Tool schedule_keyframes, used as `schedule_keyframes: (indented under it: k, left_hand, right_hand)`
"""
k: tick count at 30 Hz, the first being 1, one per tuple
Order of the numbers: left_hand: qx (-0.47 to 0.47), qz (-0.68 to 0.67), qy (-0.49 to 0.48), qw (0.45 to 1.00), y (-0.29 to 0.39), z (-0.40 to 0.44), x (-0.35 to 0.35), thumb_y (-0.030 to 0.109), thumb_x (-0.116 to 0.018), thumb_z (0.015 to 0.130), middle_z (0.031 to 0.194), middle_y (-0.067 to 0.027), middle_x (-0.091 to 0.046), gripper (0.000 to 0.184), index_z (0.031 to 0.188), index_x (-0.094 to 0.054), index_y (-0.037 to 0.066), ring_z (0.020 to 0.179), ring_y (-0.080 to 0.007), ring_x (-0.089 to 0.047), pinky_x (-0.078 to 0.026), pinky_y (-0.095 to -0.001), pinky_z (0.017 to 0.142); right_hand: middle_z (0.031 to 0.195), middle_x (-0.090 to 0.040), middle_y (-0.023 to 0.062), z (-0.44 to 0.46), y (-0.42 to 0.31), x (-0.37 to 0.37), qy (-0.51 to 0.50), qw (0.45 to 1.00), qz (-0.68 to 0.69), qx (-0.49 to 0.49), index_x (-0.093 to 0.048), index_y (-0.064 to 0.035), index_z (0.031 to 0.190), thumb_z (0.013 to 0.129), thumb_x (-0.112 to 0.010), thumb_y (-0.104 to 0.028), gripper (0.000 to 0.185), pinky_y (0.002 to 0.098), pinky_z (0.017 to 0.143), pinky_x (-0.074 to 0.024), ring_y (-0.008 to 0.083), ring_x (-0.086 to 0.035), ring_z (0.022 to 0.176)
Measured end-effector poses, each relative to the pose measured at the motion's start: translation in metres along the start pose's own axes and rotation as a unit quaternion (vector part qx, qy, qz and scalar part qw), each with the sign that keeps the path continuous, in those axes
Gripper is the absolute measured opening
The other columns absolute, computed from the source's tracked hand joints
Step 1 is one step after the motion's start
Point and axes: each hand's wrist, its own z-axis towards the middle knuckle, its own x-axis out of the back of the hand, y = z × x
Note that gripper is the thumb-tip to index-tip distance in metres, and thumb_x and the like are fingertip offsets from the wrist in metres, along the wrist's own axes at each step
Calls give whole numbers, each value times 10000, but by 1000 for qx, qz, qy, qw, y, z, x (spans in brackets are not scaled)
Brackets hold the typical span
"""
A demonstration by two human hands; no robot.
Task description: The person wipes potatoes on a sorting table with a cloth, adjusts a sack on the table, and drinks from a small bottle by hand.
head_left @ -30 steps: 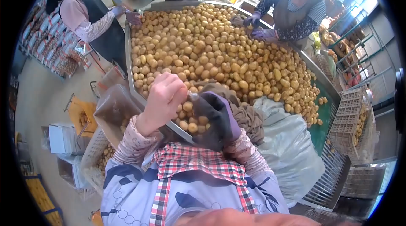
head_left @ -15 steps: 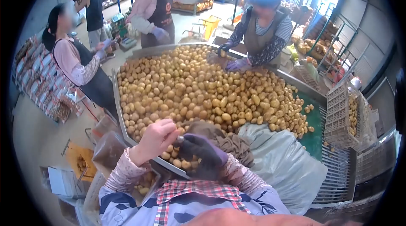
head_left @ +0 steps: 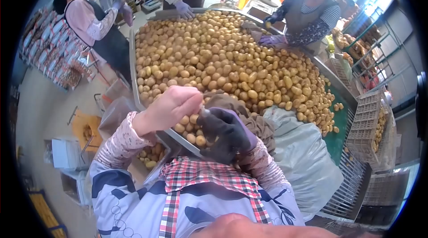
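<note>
My bare left hand (head_left: 171, 106) is closed in a pinch in front of my chest. A small pale piece (head_left: 205, 112) shows at its fingertips, beside the glove; I cannot make out what it is. My right hand (head_left: 226, 133) wears a dark grey glove with a purple back. Its fingers are loosely bent and apart, pointing toward my left hand, with nothing clear between them. Both hands are above the near rim of a metal sorting table (head_left: 185, 142) heaped with potatoes (head_left: 214, 59). A brown cloth (head_left: 249, 117) lies just beyond my right hand.
A grey plastic sheet (head_left: 303, 153) covers the near right edge, beside a slatted metal chute (head_left: 352, 175) and a plastic crate (head_left: 364, 124). Co-workers stand at the left and far sides; one person's gloved hand (head_left: 273, 40) is over the potatoes. An orange stool (head_left: 84, 129) stands at left.
The view has tipped downward. My hands stay close together, with the gloved fingers now showing more clearly. Across the table, a co-worker's gloved hand has come to the far rim.
</note>
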Motion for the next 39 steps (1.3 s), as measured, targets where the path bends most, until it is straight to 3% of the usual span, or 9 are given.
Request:
schedule_keyframes:
  k: [8,17,23,25,26,27,30,33,39]
  left_hand:
    - [-13,46,-12,999,-5,-1,6,187,-539,922,667,-118,-550,261,763,-589,-13,609,-246,-547,-411,-340,563]
    - [-38,141,-45,988,0,6,10,150,-607,865,684,-147,-546,190,762,-594,-9,645,-310,-556,-425,-392,584]
    - [-58,186,-20,981,-4,12,4,134,-588,873,661,-132,-522,224,694,-541,6,619,-302,-539,-420,-385,570]
    - [-37,171,-26,984,-4,12,6,147,-581,881,656,-134,-523,238,687,-540,15,619,-305,-543,-421,-388,574]
    - [-36,165,-26,985,-6,13,6,168,-570,892,648,-138,-519,255,684,-541,23,623,-313,-543,-421,-393,577]
    - [-23,165,-25,986,-5,14,6,183,-563,896,645,-147,-517,268,687,-540,19,626,-325,-540,-419,-399,578]
    - [-9,189,-7,982,-13,20,3,187,-555,899,660,-166,-527,272,696,-541,7,642,-349,-543,-423,-416,590]
    - [-28,203,1,979,-19,25,-2,183,-549,899,671,-179,-536,268,705,-540,-2,657,-360,-548,-428,-428,601]
    - [-106,276,-41,954,-12,28,0,212,-525,911,753,-145,-572,262,743,-549,12,737,-344,-585,-462,-431,645]
  right_hand:
    - [1109,-534,49,11,8,-2,-27,952,271,-142,-375,-28,1366,759,-733,-24,705,251,831,-479,126,-526,911]
    - [1157,-542,88,13,5,5,-29,988,149,-41,-395,-20,1349,766,-754,-80,688,285,861,-488,180,-551,993]
    - [1089,-548,118,22,22,0,7,944,319,-80,-475,24,1235,817,-714,-157,515,304,850,-480,190,-564,960]
    - [1048,-557,107,25,-20,15,-28,970,234,-52,-488,32,1187,857,-678,-218,456,296,838,-476,179,-560,938]
    - [997,-560,70,22,-31,7,36,975,219,11,-511,6,1133,937,-563,-261,336,266,787,-468,133,-540,900]
    - [925,-550,25,29,-13,6,2,948,312,-66,-521,-25,1108,988,-456,-248,262,239,695,-446,76,-512,828]
    - [1056,-557,13,34,7,-1,41,927,360,-97,-485,10,1243,917,-501,-116,350,252,790,-449,93,-512,895]
    - [955,-552,-6,36,21,-5,68,927,359,-87,-522,-2,1175,937,-482,-110,263,242,721,-448,88,-510,808]
    - [813,-547,-15,33,10,-1,55,960,274,-13,-568,-54,1082,989,-441,-318,308,213,592,-402,78,-491,665]
